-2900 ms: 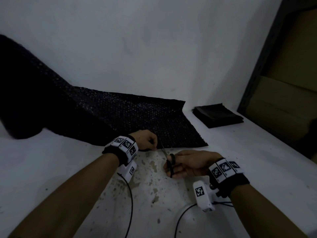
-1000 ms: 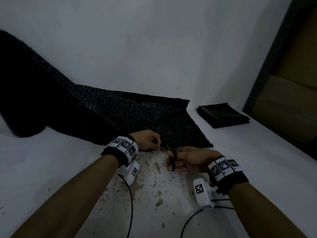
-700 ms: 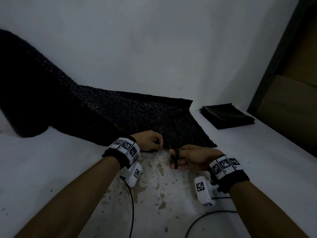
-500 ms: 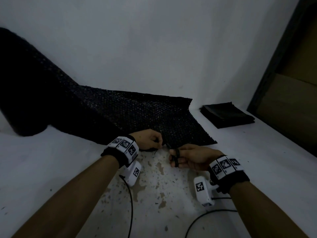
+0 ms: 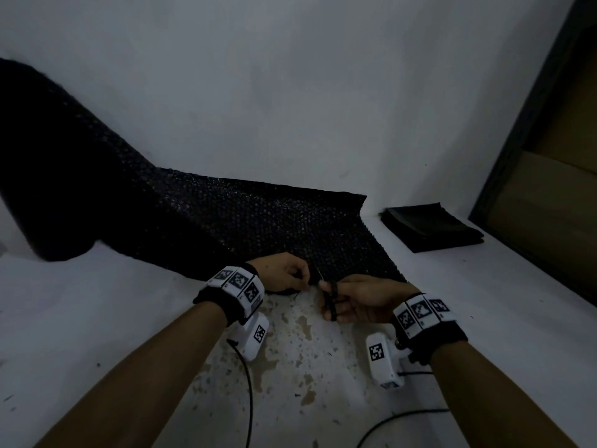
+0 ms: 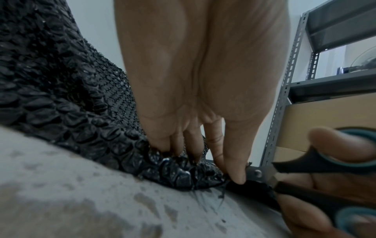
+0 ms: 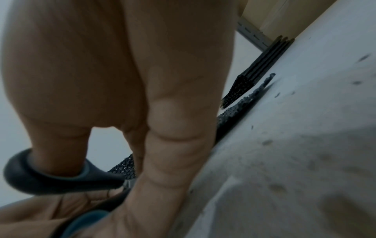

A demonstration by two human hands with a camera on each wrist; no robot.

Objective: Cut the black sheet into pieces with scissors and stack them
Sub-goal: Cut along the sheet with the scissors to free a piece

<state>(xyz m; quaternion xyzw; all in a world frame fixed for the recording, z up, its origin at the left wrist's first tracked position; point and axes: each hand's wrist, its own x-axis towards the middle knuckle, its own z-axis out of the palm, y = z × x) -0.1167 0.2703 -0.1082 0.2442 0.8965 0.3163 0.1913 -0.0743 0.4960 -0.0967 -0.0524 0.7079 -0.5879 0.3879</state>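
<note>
While the left hand (image 5: pixel 284 273) pinches the near edge of the black sheet (image 5: pixel 258 227), the right hand (image 5: pixel 358 299) grips the scissors (image 5: pixel 329 302), blades entering that edge beside the left fingers (image 6: pixel 234 161). At two o'clock a stack of cut pieces (image 5: pixel 433 226) lies on the desk (image 5: pixel 484 302). Judging by the roll at ten o'clock, most cutting remains.
</note>
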